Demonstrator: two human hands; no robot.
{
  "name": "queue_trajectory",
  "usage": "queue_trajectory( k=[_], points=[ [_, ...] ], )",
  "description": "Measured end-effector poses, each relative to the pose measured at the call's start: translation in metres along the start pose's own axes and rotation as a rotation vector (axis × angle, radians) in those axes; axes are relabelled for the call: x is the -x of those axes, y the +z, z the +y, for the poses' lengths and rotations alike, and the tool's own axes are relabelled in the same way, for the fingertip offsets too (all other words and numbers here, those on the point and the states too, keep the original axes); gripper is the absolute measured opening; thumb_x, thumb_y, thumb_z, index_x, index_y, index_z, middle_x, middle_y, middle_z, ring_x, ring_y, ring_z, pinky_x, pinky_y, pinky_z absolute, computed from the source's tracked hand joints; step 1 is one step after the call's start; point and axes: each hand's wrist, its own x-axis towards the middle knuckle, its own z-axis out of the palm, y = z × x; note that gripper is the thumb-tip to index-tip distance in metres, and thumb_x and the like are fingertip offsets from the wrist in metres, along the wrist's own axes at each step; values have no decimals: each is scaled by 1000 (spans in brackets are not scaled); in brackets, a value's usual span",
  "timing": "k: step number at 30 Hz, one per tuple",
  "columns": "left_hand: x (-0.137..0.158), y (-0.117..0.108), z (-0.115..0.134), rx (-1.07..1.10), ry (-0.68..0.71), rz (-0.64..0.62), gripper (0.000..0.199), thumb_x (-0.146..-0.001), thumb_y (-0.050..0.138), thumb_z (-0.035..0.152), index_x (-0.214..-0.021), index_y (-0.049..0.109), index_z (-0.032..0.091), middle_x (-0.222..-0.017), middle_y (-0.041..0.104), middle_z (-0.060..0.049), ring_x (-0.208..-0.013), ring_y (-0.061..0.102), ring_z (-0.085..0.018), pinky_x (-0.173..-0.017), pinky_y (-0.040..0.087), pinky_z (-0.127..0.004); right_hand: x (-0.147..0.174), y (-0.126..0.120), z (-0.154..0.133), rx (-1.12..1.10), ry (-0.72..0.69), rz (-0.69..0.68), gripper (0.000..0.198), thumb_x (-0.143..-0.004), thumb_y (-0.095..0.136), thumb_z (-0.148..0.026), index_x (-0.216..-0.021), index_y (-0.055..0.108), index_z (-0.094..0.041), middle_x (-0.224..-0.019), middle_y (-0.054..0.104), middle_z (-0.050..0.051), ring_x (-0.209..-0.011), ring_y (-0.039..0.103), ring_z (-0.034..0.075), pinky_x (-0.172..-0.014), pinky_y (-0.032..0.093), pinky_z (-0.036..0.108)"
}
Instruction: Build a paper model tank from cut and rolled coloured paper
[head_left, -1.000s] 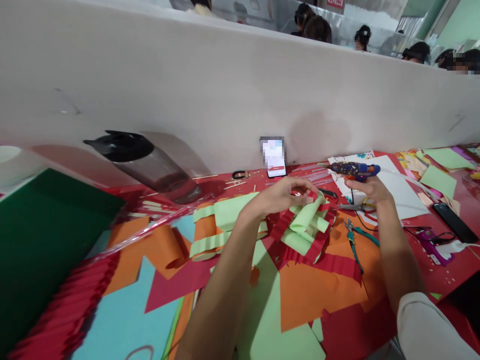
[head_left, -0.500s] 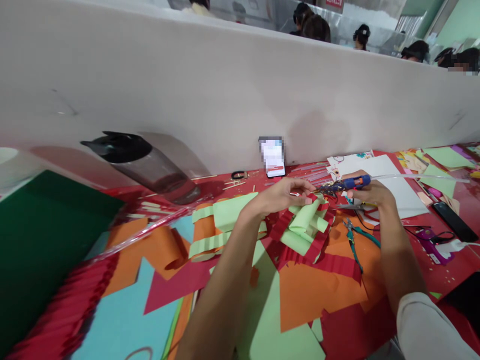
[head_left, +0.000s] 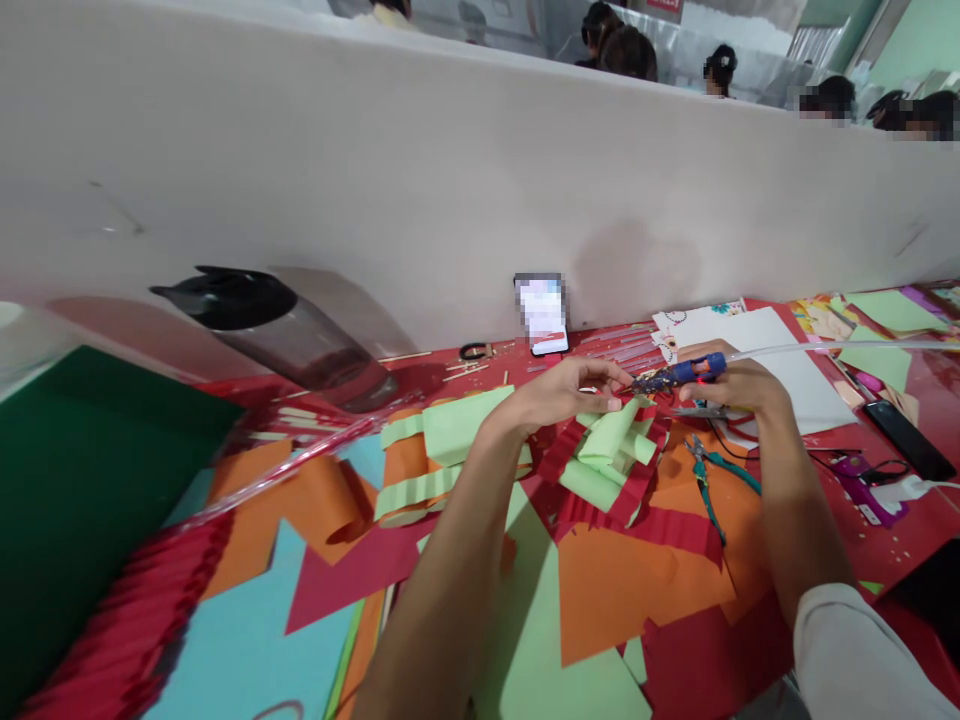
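My right hand [head_left: 731, 383] is wrapped round a blue glue gun [head_left: 690, 372], with a long clear glue stick [head_left: 840, 346] running out of its back to the right. The gun's nozzle points left, close to the fingertips of my left hand [head_left: 574, 388]. Those fingers pinch the far edge of a paper craft [head_left: 611, 455], made of light green rolled strips on a pleated red border. Just what the fingertips press on is partly hidden. Beneath my right hand lie scissors [head_left: 701, 411], and green-handled pliers [head_left: 709, 475] rest nearer me on orange paper [head_left: 637, 590].
Left of my forearm sits a green and orange paper piece [head_left: 420, 490]. A dark-lidded bottle [head_left: 300, 350] and a green board [head_left: 90, 500] stand at the left. A lit phone [head_left: 544, 315] leans on the white partition [head_left: 450, 200]; another phone [head_left: 909, 440] lies at the right.
The glue gun has shifted slightly left and its nozzle now sits nearer my left fingertips. My left hand and the paper craft stay almost where they were.
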Motion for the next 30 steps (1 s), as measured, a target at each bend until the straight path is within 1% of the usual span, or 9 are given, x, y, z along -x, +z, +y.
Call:
queue_trajectory(
  k=[3,7,10,13,18,21,24,30],
  points=[
    [1,-1,-1,33,-9,-11,40,-74,83,35,-109,75,18,-102,69,-6,-88,62,-17,-72,49,-27,0,0,-1,5,-12,7,34,-77,78,-53,-68,60,-25,-74,66,0,-74,58,22,-74,49,32],
    [1,-2,-1,39,-8,-9,41,-75,82,34,-111,75,18,-91,66,-4,-82,60,-15,-70,47,-27,2,1,0,26,-17,31,33,-78,79,-50,-67,59,-25,-73,64,0,-73,58,21,-72,48,32],
    [0,-2,-2,37,-20,1,38,-75,82,35,-108,76,17,-87,65,-3,-78,58,-14,-70,48,-27,2,1,1,39,-22,36,33,-79,79,-49,-66,59,-25,-71,64,-1,-71,57,21,-71,48,32],
    [0,-2,-3,40,-15,4,36,-76,82,37,-105,76,17,-86,64,-3,-77,59,-14,-69,49,-27,1,0,-1,39,-46,21,35,-80,78,-50,-66,57,-25,-72,63,0,-74,57,22,-73,48,32],
    [-1,-2,-5,39,-4,15,35,-75,84,39,-103,77,19,-85,65,-3,-77,59,-14,-70,51,-28,0,0,-8,69,-64,34,40,-82,76,-54,-65,53,-25,-74,60,1,-73,54,21,-72,46,32],
    [-3,-2,-7,36,2,23,36,-73,85,38,-102,77,19,-85,66,-3,-76,60,-14,-70,51,-28,0,0,-12,83,-120,28,43,-85,72,-57,-66,52,-25,-74,58,1,-72,53,21,-72,44,32],
    [-4,-3,-9,35,5,28,37,-73,85,37,-104,78,19,-85,67,-2,-76,60,-13,-70,51,-28,1,0,-15,96,-201,19,43,-88,70,-56,-66,52,-24,-73,55,0,-69,50,19,-69,40,32],
    [-5,-4,-12,66,17,22,38,-73,87,37,-105,78,18,-86,68,-2,-76,61,-13,-71,50,-27,0,0,-18,117,-228,21,45,-90,70,-56,-65,50,-23,-71,52,0,-68,48,18,-66,37,31]
  ],
)
